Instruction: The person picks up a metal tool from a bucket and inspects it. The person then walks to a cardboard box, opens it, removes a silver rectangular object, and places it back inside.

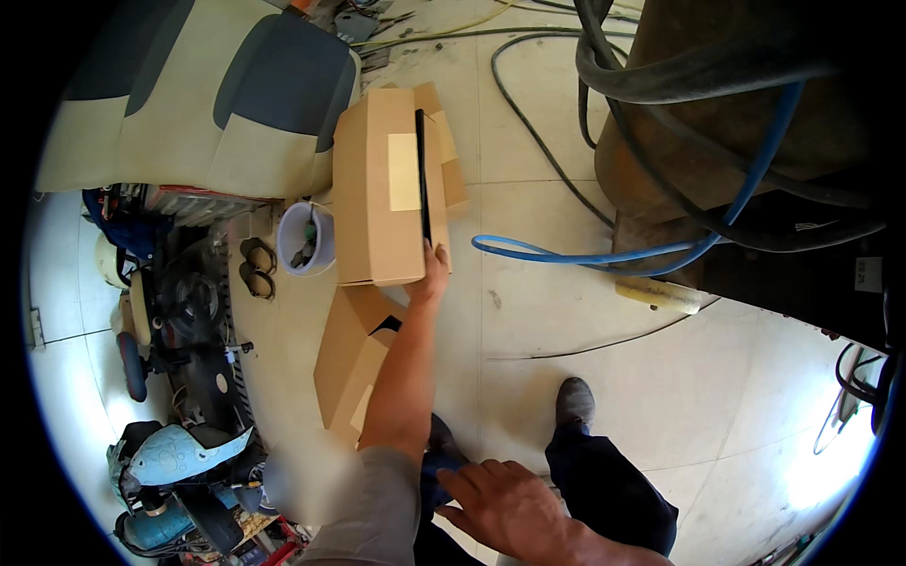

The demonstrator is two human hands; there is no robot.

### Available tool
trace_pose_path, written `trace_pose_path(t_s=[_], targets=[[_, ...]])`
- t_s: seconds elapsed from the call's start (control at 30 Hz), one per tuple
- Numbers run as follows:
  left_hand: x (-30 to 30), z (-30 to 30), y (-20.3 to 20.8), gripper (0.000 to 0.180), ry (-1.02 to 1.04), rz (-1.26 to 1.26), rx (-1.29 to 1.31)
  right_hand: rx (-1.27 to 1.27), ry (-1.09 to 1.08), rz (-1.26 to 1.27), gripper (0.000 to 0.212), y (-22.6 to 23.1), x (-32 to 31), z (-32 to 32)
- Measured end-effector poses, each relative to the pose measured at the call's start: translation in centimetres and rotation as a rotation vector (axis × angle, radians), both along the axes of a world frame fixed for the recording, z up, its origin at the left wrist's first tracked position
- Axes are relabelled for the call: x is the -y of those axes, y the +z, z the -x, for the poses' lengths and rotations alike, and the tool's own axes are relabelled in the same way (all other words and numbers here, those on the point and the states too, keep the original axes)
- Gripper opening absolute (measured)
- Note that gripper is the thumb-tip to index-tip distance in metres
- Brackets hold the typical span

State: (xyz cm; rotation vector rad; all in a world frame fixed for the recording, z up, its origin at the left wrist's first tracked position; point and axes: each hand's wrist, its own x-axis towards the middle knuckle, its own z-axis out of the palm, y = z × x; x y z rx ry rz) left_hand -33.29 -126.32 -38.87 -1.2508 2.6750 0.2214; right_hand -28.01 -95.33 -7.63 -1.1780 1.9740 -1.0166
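Observation:
My left hand (431, 275) grips the near end of a tall brown cardboard box (363, 198), its fingers hooked at the dark gap beside the flap. A pale label (404, 172) sits on the box's upper face. Just below my left hand, partly behind my forearm, is a second cardboard box (344, 354) with a dark opening. My right hand (510, 509) hangs in front of my body over my legs, with fingers loosely stretched, thumb apart and nothing in it.
A white bucket (307, 239) with small items and a pair of sandals (257, 269) stand left of the boxes. Beyond them is a padded seat (283, 85). Black hoses and a blue hose (604, 257) loop over a rusty cylinder at right. A thin rod (604, 341) lies on the tiles.

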Motion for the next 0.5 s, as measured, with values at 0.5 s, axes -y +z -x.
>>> trace_pose_path(t_s=[0.5], targets=[[-9.1, -10.5, 2.2, 0.056, 0.016, -0.382, -0.711, 0.047, 0.079, 0.101, 0.031, 0.3, -0.2, 0.4]])
